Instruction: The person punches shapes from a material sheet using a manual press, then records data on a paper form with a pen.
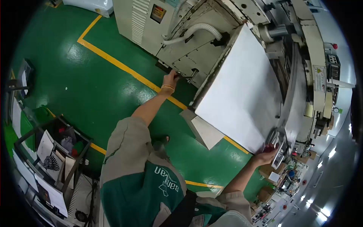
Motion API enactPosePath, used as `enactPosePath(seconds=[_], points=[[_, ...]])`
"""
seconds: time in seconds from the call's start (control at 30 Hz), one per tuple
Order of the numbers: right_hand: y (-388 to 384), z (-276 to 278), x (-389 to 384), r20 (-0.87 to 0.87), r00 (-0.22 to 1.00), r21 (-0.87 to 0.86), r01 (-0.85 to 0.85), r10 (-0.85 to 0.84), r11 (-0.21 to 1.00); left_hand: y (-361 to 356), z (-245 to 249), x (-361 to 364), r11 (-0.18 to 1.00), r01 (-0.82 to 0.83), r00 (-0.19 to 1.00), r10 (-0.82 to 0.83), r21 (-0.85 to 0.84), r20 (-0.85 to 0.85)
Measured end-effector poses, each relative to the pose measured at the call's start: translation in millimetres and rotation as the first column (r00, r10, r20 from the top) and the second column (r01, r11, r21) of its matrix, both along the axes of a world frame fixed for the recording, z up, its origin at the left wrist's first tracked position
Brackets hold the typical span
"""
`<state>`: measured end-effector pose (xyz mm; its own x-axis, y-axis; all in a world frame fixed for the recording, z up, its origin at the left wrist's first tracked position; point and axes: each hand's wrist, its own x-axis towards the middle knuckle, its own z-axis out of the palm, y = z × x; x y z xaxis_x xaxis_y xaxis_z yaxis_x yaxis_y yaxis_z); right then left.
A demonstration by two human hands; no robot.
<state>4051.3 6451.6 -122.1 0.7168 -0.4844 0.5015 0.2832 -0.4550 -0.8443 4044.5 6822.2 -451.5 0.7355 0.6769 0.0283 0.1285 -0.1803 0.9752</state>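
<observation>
My left hand (170, 80), with a band at the wrist, is closed round a dark crank handle (183, 77) on the lower side of a beige machine (196, 56). My right hand (266, 154) reaches to the near right corner of a white sheet-like surface (242, 87) on the machine. Its fingers are bent at a metal frame-shaped part (279, 148), with something red by the fingertips. Whether they grip the red thing or the metal part is hard to make out.
A dark-framed cart (85, 145) with papers and cloths stands at the lower left. Yellow lines (113, 60) cross the green floor (87, 102). A beige block (206, 132) juts out below the white surface. Cardboard boxes (266, 193) lie at the lower right.
</observation>
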Motion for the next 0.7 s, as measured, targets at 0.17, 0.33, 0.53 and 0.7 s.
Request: enactPosePath(seconds=[0.17,0.33,0.53,0.7], points=[[32.2,7.5,4.1,-0.11,0.993,-0.024,-0.047,0.044,0.999,-6.3,-44.7,40.6,0.984,0.17,0.977,-0.161,0.052,-0.141],[24.6,8.7,4.5,-0.173,0.985,-0.211,-0.028,-0.009,0.977,-5.6,-57.4,45.3,0.972,0.232,0.948,-0.216,0.045,-0.233],[22.4,7.7,2.1,-0.199,0.979,-0.229,-0.092,0.046,0.969,2.2,-77.5,51.8,0.967,0.25,0.955,-0.236,0.057,-0.177],[20.5,7.3,2.2,-0.215,0.976,-0.238,-0.087,0.034,0.967,2.9,-82.2,65.2,0.931,0.357,0.916,-0.333,0.076,-0.225]])
